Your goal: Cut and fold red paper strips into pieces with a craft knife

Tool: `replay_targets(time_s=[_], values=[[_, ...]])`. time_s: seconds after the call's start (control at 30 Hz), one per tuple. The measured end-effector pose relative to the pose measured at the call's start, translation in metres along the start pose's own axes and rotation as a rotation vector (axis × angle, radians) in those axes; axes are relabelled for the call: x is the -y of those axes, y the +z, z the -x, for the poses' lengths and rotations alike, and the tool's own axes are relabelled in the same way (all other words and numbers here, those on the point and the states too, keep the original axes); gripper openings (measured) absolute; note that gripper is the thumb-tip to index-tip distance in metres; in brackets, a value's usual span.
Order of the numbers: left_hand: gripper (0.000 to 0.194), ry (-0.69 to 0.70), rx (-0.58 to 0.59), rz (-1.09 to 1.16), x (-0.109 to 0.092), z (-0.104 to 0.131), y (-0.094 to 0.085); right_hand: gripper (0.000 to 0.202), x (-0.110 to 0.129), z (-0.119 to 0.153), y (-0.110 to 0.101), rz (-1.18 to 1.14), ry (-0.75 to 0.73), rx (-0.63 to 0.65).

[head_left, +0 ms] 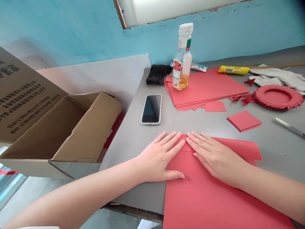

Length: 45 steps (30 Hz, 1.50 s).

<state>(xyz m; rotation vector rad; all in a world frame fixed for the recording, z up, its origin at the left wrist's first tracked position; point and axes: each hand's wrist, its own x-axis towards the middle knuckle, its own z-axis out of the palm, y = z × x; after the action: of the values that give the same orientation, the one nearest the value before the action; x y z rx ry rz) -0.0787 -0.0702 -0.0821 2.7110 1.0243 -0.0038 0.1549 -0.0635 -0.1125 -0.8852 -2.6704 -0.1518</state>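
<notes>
A large red paper sheet [205, 200] lies at the table's front edge and reaches past the bottom of the view. Its far edge is folded over in a strip, which curls up a little at the right. My left hand [162, 156] lies flat over the left end of the fold, fingers spread and thumb on the sheet. Beside it, my right hand [216, 156] presses on the fold with its fingers stretched out. The fingertips of both hands almost meet at the far edge.
Behind the hands are a phone [151, 109], a glass bottle [183, 60] on stacked red paper [209, 86], small red squares [244, 121], a pleated red disc [277, 97], a yellow tube [233, 70], gloves [278, 76] and a blade [289, 126]. An open cardboard box [88, 130] stands left.
</notes>
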Motion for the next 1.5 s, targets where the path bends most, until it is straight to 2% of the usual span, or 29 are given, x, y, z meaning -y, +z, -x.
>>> replay_targets(time_s=[0.2, 0.4, 0.53, 0.67, 0.77, 0.93, 1.03, 1.17, 1.37, 1.5], values=[[0.091, -0.001, 0.001, -0.027, 0.001, -0.001, -0.003, 0.043, -0.013, 0.012, -0.007, -0.021, 0.012, 0.043], [0.089, 0.005, 0.018, -0.064, 0.003, -0.001, -0.003, 0.052, -0.04, 0.053, -0.024, -0.048, 0.1, 0.082], [0.086, 0.029, -0.011, -0.109, 0.007, 0.004, 0.0, 0.052, -0.063, 0.08, -0.036, -0.149, 0.145, 0.173], [0.084, 0.019, -0.038, -0.159, 0.003, -0.006, -0.004, 0.055, -0.075, 0.091, -0.041, -0.285, 0.208, 0.194], [0.083, -0.044, -0.063, -0.156, -0.013, -0.031, -0.005, 0.054, -0.075, 0.088, -0.041, -0.343, 0.192, 0.152], [0.086, 0.133, -0.006, -0.055, -0.034, -0.068, 0.005, 0.046, -0.073, 0.086, -0.04, -0.381, 0.215, 0.136], [0.083, 0.135, -0.012, -0.037, -0.033, -0.071, 0.01, 0.042, -0.073, 0.088, -0.04, -0.382, 0.259, 0.109], [0.076, 0.19, -0.011, -0.037, -0.03, -0.068, 0.008, 0.044, -0.068, 0.089, -0.04, -0.301, 0.168, 0.089], [0.075, 0.185, 0.008, -0.034, -0.032, -0.07, 0.007, 0.048, -0.053, 0.083, -0.048, -0.095, 0.047, 0.173], [0.077, 0.214, -0.018, -0.026, -0.032, -0.068, 0.008, 0.062, -0.038, 0.078, -0.047, -0.083, 0.006, 0.217]])
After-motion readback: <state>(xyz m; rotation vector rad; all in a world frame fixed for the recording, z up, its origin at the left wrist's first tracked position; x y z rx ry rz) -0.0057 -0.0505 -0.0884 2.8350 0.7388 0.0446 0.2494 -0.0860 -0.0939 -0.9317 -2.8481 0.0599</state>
